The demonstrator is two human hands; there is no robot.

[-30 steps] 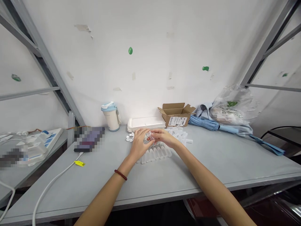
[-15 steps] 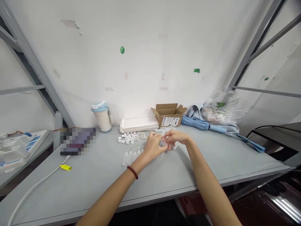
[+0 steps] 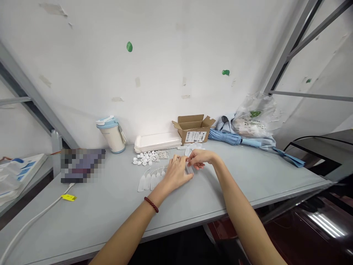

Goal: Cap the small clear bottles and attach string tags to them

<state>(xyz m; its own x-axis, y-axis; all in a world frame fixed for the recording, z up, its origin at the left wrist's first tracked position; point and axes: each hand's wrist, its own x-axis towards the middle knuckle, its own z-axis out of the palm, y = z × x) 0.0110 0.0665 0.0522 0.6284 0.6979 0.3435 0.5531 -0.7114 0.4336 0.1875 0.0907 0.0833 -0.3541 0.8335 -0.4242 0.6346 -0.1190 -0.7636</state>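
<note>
While both arms reach out over the near part of the tabletop (image 3: 116, 217), the left hand (image 3: 176, 171) curls around a translucent piece (image 3: 190, 169), which shows in the gap between thumb and fingers. The right hand (image 3: 201, 158) comes in from the right with bent fingers, its tips close against the piece's far end and the left fingertips; whether they pinch anything, I cannot tell.

Just left of the left hand, translucent tags (image 3: 148, 182) lie side by side in a row, thin cords trailing from their far ends. Beyond them are a scatter of small white caps (image 3: 145, 158) and, to its right, a tangle of white cord (image 3: 162, 156). More clear pieces (image 3: 194, 147) lie on the far side of the right hand, in front of an open cardboard box (image 3: 195, 129) and to the right of the low white trays (image 3: 158, 141).

The step in hand looks like close two-handed work on that one piece. To my eye, the next move calls for a steady, light left hold and precise right fingertips, since the piece looks small and its far end is partly hidden.
</note>
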